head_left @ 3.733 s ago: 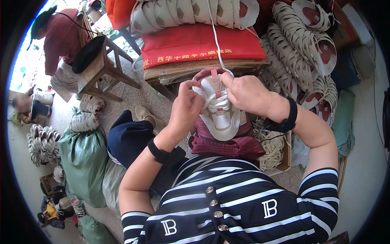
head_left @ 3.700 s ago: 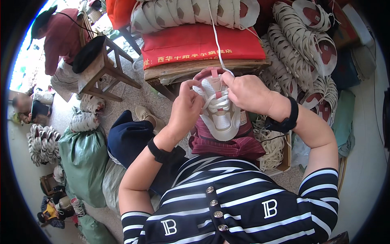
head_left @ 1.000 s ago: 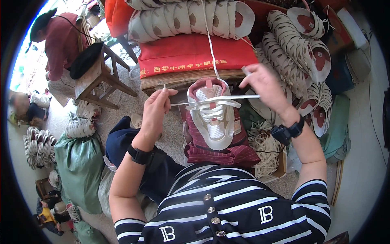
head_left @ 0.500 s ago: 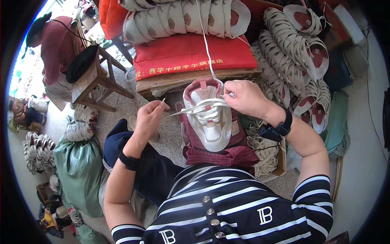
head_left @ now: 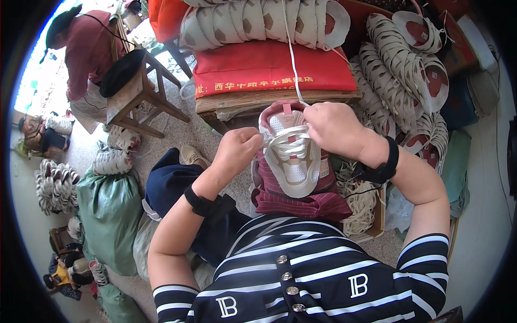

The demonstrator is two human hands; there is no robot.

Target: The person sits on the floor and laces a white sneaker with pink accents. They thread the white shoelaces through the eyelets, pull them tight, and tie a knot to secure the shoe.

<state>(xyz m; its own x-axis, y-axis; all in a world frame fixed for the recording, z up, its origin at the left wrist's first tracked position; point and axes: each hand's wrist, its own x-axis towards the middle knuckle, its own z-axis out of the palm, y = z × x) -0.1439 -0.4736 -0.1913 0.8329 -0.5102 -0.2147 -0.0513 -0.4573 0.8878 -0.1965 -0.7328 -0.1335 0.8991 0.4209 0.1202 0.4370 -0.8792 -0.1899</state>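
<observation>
Head view: closed left hand (head_left: 235, 152) and right hand (head_left: 338, 128) seemingly pinch flat white lace (head_left: 293, 131), lacing white-beige mesh sneaker (head_left: 295, 173); next likely needs tightening.

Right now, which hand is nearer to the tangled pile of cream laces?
The right hand, above and slightly left of the pile; the left hand is farther, left of the beige and white shoe.

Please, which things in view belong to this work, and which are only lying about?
Belonging to the work:
shoe
white laces, at the left hand and right hand
maroon striped cloth beneath

Lying about, it seems:
green sack
wooden stool
black pad on it
</observation>
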